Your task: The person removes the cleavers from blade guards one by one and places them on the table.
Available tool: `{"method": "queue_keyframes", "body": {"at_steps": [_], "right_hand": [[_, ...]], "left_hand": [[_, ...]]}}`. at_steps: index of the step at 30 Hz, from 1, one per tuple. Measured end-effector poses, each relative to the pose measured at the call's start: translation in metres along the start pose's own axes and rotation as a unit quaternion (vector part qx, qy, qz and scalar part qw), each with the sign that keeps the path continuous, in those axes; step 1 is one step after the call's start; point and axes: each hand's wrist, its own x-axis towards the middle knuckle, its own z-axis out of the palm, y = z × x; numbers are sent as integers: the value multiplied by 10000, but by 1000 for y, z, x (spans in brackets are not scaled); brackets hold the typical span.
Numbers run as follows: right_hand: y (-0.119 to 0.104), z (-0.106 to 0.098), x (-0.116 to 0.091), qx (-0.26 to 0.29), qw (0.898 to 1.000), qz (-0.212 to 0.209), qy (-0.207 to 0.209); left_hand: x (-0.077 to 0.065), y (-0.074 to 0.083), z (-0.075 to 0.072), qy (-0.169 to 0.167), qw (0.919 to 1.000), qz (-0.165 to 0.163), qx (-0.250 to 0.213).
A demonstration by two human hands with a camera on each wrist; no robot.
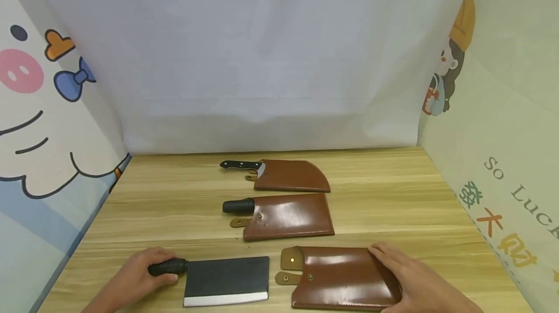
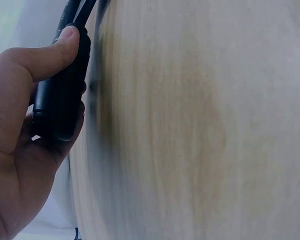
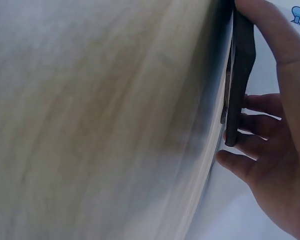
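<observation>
My left hand (image 1: 139, 274) grips the black handle (image 1: 168, 267) of a cleaver; in the left wrist view the thumb lies along the handle (image 2: 62, 95). The dark cleaver blade (image 1: 227, 276) points right, its bright edge toward me. Just right of its tip is a glossy brown leather sheath (image 1: 340, 276), its notched opening and snap straps (image 1: 288, 278) facing the blade. My right hand (image 1: 417, 281) holds the sheath's right end between fingers at the far edge and thumb at the near side. The right wrist view shows the sheath (image 3: 240, 75) edge-on beside the fingers.
Behind lies a sheathed knife with a black handle (image 1: 238, 206) in a brown sheath (image 1: 290, 216). Farther back, another knife with a riveted handle (image 1: 241, 164) sits in a rounded sheath (image 1: 294, 175). The wooden table (image 1: 174, 187) meets a white backdrop (image 1: 262, 85) and printed side panels.
</observation>
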Motion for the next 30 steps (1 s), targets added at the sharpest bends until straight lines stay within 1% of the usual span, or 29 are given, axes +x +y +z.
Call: {"method": "queue_keyframes", "body": {"at_steps": [5,10,14,15,17,19,20,22,25,28,30], "right_hand": [[0,2,1,60,9996,141,-226],[0,2,4,-32,9996,-15,-286],[-1,-1,5,-152,9994,-227,-194],[-2,-3,5,-166,9994,-235,-203],[-3,-7,6,-110,9995,-117,-288],[-4,-13,9,-72,9993,-107,-351],[-5,-15,12,-76,9993,-117,-338],[-6,-20,19,-119,9995,-200,-219],[-7,-24,31,-290,9987,-398,100],[-9,-27,42,-436,9975,-442,334],[-11,-28,49,-459,9968,-481,435]], "left_hand": [[2,-4,1,-193,9996,-78,-186],[5,-4,-1,-335,9992,-200,-31],[7,0,-3,-416,9986,-317,52],[8,2,-4,-415,9984,-374,39],[10,7,-6,-395,9981,-465,-1],[13,12,-6,-254,9982,-534,-4],[16,15,-6,-142,9986,-509,21],[21,21,-6,91,9992,-381,110],[31,32,-7,382,9989,-126,244],[42,43,-8,506,9980,104,360],[49,49,-8,550,9975,174,402]]}}
